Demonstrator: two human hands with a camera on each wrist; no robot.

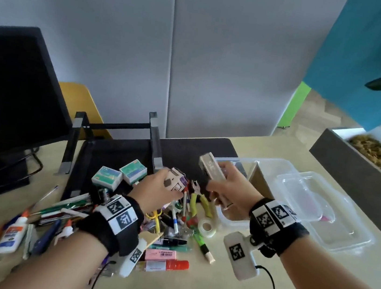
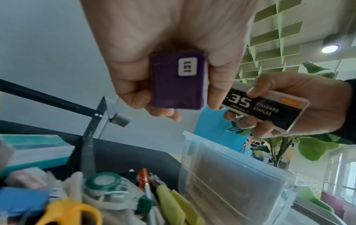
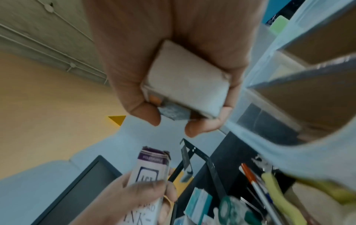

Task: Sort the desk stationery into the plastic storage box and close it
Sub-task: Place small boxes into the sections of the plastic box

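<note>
Nearest, loose stationery (image 1: 172,234) is lying heaped on the desk. Above it, the left hand (image 1: 155,193) is gripping a purple ink box (image 2: 178,82); the right hand (image 1: 229,189) is clutching a staples box (image 2: 263,111). Beyond, the open storage box (image 1: 267,165) is waiting; lowering both inside probably comes next.

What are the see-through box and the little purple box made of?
The storage box looks like clear, glossy plastic: you can see the divider through its walls. The purple box in the left hand seems to be matte cardboard, with worn, frayed edges.
</note>
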